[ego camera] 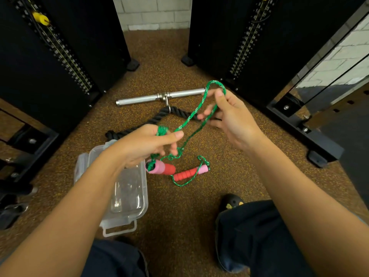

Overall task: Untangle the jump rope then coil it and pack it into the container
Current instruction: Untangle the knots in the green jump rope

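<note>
dim indoor light | soft shadows | wide-angle edge bending | sharp

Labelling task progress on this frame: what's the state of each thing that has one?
jump rope: tangled, uncoiled, lifted between both hands
left hand: pinches the rope
right hand: holds a rope loop
near handle: dangling or resting, cannot tell
far handle: lying on floor
container: open, no rope inside

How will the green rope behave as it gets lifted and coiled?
Probably floppy: the rope sags in loops between left hand and right hand. Likely light, as pinches hold it. The handles may dangle and snag.
</note>
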The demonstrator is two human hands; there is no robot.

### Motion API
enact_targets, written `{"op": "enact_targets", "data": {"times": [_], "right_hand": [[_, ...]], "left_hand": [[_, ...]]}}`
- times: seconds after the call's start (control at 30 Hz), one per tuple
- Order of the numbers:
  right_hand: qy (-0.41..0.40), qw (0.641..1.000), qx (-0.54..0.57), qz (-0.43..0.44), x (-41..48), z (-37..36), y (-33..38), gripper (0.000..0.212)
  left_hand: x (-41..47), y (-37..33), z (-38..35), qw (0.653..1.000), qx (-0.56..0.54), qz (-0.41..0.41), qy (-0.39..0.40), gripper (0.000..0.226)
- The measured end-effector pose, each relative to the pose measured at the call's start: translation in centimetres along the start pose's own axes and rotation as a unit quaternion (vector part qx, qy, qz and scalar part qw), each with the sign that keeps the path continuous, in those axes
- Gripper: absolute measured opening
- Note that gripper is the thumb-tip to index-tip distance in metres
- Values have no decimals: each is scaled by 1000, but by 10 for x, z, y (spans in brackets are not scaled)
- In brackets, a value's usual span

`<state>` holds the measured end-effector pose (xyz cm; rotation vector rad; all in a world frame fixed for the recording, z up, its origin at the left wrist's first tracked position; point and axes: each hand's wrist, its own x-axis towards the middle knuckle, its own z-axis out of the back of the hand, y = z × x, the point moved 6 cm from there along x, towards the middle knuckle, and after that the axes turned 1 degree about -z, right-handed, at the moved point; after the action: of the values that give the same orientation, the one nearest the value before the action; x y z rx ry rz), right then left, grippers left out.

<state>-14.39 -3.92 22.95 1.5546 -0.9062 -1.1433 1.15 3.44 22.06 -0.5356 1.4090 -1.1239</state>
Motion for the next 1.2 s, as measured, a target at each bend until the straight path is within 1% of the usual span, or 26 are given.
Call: {"op": "enact_targets", "data": {"times": [0.03, 0.1, 0.13, 0.17, 0.2, 0.23, 0.27, 0.33, 0.37, 0.43, 0.5, 0.6, 0.67, 0.73, 0.77, 0.8, 0.83, 0.93, 1.0, 1.07, 1.13, 1.2], "right_hand": [[1, 1000, -5, 9, 0, -1, 0, 27], [6, 999, -45, 29, 1, -4, -3, 28], [10, 995, -90, 41, 2, -6, -6, 29], [13, 985, -161, 56, 1, -8, -8, 30], [19, 965, -252, 76, 0, -10, -9, 30], [37, 936, -337, 91, -1, -14, -13, 31], [62, 910, -398, 98, -4, -18, -17, 31], [120, 876, -459, 89, -11, -27, -28, 31], [148, 859, -483, 84, -15, -32, -33, 35], [201, 824, -523, 82, -21, -42, -39, 41], [242, 807, -531, 93, -28, -50, -38, 36], [273, 781, -548, 128, -36, -60, -29, 32], [280, 762, -565, 145, -40, -63, -25, 31], [276, 758, -567, 167, -44, -66, -20, 31], [270, 759, -564, 178, -44, -67, -18, 32], [262, 766, -557, 185, -44, -67, -16, 33], [250, 781, -543, 180, -42, -64, -14, 32], [209, 849, -471, 118, -33, -51, -11, 25], [202, 871, -438, 91, -30, -45, -12, 19], [210, 873, -434, 83, -29, -45, -15, 12], [224, 857, -457, 83, -30, -49, -18, 19], [260, 846, -462, 61, -34, -54, -21, 26]], "left_hand": [[-4, -3, -8, 999, -31, 12, 41, 34], [-9, -7, -25, 987, -109, 7, 117, 43], [-10, -10, -32, 976, -167, -2, 141, 44], [-10, -12, -36, 959, -234, -10, 157, 43], [-10, -16, -38, 937, -304, -18, 172, 42], [-9, -20, -38, 909, -370, -31, 190, 41], [-9, -25, -35, 877, -431, -50, 208, 41], [-8, -32, -23, 820, -521, -96, 216, 40], [-7, -33, -15, 806, -548, -116, 190, 40], [-4, -29, 3, 807, -563, -149, 93, 41], [-1, -25, 13, 822, -544, -169, 4, 40], [3, -18, 15, 864, -472, -151, -90, 39], [5, -14, 11, 901, -391, -131, -132, 41], [5, -12, 5, 930, -319, -113, -145, 41], [5, -11, 3, 935, -304, -109, -146, 39], [5, -11, 5, 932, -311, -112, -148, 37], [5, -11, 9, 921, -340, -116, -152, 34], [5, -8, 30, 866, -449, -134, -176, 32], [4, -7, 38, 841, -487, -145, -183, 33], [4, -8, 37, 831, -506, -151, -174, 32], [3, -11, 32, 831, -510, -157, -154, 33], [3, -15, 28, 837, -503, -166, -136, 36]]}}
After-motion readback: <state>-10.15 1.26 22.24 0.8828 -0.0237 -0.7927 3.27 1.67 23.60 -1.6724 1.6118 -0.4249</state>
